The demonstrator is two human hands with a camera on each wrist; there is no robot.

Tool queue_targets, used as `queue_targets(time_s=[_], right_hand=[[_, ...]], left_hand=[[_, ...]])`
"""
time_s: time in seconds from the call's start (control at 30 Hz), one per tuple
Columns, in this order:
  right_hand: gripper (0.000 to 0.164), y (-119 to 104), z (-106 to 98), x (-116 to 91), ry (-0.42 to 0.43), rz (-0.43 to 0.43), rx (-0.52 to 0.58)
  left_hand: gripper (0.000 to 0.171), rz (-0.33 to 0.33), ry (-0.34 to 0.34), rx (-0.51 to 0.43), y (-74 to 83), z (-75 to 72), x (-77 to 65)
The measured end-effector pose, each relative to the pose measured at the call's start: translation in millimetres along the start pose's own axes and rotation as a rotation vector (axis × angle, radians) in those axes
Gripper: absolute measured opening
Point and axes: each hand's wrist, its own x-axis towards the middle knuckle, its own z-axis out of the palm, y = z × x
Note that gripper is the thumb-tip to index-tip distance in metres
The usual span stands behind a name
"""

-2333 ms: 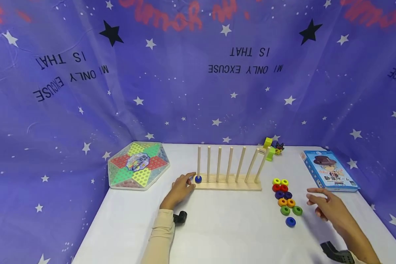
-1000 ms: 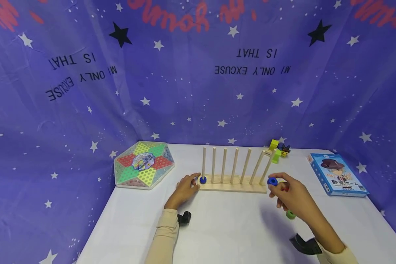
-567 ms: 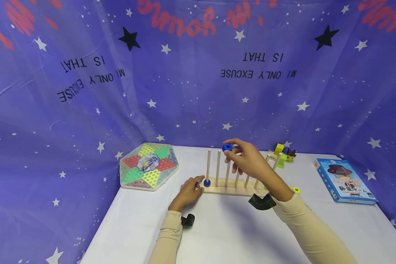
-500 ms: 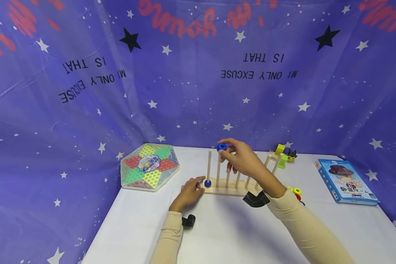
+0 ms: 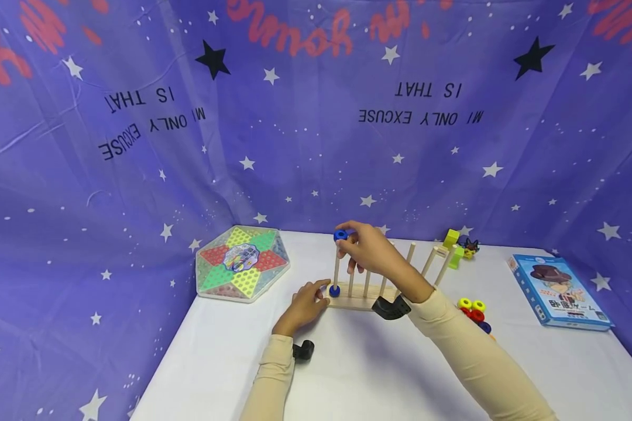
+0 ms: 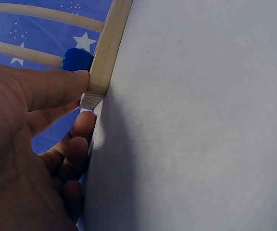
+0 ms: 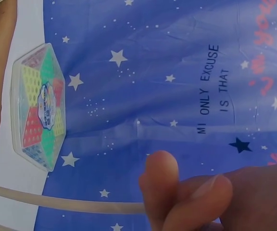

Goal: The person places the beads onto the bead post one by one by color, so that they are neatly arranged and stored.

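My right hand (image 5: pixel 371 248) pinches a blue ring (image 5: pixel 340 234) between thumb and fingers at the top of the leftmost peg of a wooden peg stand (image 5: pixel 347 303). At the foot of that peg lies another blue ring (image 5: pixel 335 291). My left hand (image 5: pixel 305 305) grips the stand's left end; in the left wrist view its thumb (image 6: pixel 56 89) lies against the base (image 6: pixel 110 48), near the lower blue ring (image 6: pixel 76 59). The right wrist view shows curled fingers (image 7: pixel 196 202) beside a peg (image 7: pixel 81 204), with the held ring hidden.
Yellow rings (image 5: pixel 471 304), red rings (image 5: pixel 476 316) and a dark blue ring (image 5: pixel 485 327) lie right of the stand, partly behind the right sleeve. A hexagonal game box (image 5: pixel 242 263) is at left, a blue box (image 5: pixel 563 292) at right, small green blocks (image 5: pixel 454 257) behind.
The right hand has picked up the blue ring from the right side of the table and carried it left to the leftmost peg's top. The left hand stays at the stand's end.
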Motion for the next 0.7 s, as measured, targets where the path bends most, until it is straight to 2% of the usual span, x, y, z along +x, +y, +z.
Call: queue_targets(time_s=[0.23,0.37,0.47,0.57,0.7], right_hand=[[0.047,0,-2,-5,0.011,0.013,-0.049],[0.047,-1,-17,-20,0.036,0.013,-0.052],[0.046,0,-42,-38,0.085,0.006,-0.038],[0.045,8,-74,-62,0.178,0.011,-0.031],[0.048,34,-116,-105,0.318,0.055,-0.071]], left_hand=[[0.052,0.000,0.000,0.005,-0.5,0.6,0.3],[0.052,0.000,-0.004,-0.012,1.5,2.0,-0.2],[0.052,-0.001,-0.008,-0.025,2.0,2.4,-0.4],[0.051,-0.009,-0.012,-0.020,0.9,2.5,0.1],[0.052,-0.016,-0.027,-0.020,-1.9,1.0,0.3]])
